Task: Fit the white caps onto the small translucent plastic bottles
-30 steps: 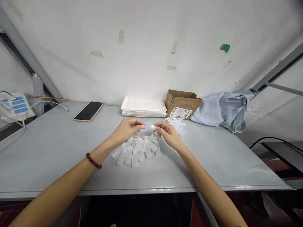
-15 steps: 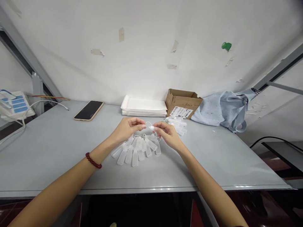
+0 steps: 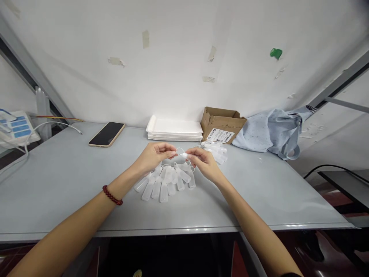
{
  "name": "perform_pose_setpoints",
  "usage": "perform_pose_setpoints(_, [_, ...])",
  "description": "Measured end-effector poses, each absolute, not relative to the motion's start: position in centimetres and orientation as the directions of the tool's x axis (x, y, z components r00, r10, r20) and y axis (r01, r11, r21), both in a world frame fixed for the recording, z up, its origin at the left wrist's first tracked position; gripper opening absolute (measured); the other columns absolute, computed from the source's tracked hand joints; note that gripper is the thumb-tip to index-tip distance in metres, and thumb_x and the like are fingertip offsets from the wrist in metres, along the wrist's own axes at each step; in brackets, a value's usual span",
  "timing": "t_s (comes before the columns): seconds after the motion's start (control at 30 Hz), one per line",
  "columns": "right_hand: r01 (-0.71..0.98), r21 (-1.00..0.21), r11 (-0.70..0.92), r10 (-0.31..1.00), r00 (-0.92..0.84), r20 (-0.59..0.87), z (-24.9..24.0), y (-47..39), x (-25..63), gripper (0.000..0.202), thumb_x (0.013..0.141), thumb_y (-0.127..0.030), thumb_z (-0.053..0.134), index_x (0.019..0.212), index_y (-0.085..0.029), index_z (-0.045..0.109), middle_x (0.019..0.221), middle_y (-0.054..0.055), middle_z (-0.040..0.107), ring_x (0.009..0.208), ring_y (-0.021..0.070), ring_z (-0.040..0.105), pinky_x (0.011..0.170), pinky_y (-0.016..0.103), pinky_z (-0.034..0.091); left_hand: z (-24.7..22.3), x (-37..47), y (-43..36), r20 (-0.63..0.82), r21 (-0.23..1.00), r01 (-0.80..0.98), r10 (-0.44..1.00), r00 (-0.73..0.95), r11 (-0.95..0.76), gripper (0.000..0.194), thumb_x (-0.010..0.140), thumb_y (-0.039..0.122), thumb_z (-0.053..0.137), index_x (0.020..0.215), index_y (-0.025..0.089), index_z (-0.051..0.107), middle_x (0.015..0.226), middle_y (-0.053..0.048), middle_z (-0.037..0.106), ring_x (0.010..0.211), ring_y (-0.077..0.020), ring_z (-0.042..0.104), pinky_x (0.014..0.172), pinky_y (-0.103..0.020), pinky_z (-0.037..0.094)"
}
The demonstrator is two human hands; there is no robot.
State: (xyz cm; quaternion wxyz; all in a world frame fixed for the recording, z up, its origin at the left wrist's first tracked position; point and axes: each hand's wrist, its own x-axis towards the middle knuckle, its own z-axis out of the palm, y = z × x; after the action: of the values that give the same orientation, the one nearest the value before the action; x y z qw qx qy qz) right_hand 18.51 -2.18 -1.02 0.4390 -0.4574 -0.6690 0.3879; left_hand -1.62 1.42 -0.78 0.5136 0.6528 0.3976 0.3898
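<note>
My left hand (image 3: 157,156), with a dark red beaded bracelet at its wrist, pinches one end of a thin white loop. Opposite it, my right hand (image 3: 203,162) grips a small white cap (image 3: 183,155) joined to that loop. The rest of the held piece is hidden behind the right fingers. Below both hands lies a fanned cluster of translucent plastic bottles (image 3: 163,188) with looped cords. A second bunch of similar bottles (image 3: 219,151) rests behind my right hand, near the box.
On the grey table (image 3: 115,219) are a phone (image 3: 106,134), a stack of white envelopes (image 3: 174,129), an open cardboard box (image 3: 222,123) and a light blue cloth bag (image 3: 266,130). A white cable (image 3: 57,124) crosses the left back corner.
The view has shifted very slightly. Both hands keep nearly the same pose around the loop and cap, and the bottles lie as before.
</note>
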Motion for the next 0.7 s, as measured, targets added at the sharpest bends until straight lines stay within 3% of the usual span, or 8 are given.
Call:
perform_pose_setpoints(0.27, [0.327, -0.899, 0.293, 0.951, -0.193, 0.239, -0.89, -2.29, 18.47, 0.018, 0.083, -0.033, 0.055, 0.089, -0.018, 0.064, 0.081, 0.003, 0.066, 0.076, 0.0152, 0.06, 0.066, 0.026, 0.045, -0.73, -1.58, 1.48, 0.078, 0.986, 0.107, 0.924, 0.373, -0.127, 0.022, 0.071, 0.034, 0.07, 0.083, 0.017, 0.068, 0.078, -0.004, 0.067, 0.075, -0.0161, 0.061, 0.075, -0.031, 0.048])
perform_pose_setpoints(0.7, [0.392, -0.842, 0.37, 0.927, -0.211, 0.309, -1.02, -2.46, 18.42, 0.02, 0.085, -0.033, 0.053, 0.091, -0.017, 0.064, 0.088, 0.004, 0.067, 0.079, 0.0163, 0.06, 0.068, 0.027, 0.046, -0.35, -1.15, 0.89, 0.141, 0.973, 0.139, 0.954, 0.265, -0.182, 0.02, 0.067, 0.032, 0.073, 0.077, 0.016, 0.069, 0.075, -0.003, 0.069, 0.071, -0.0159, 0.061, 0.068, -0.03, 0.049])
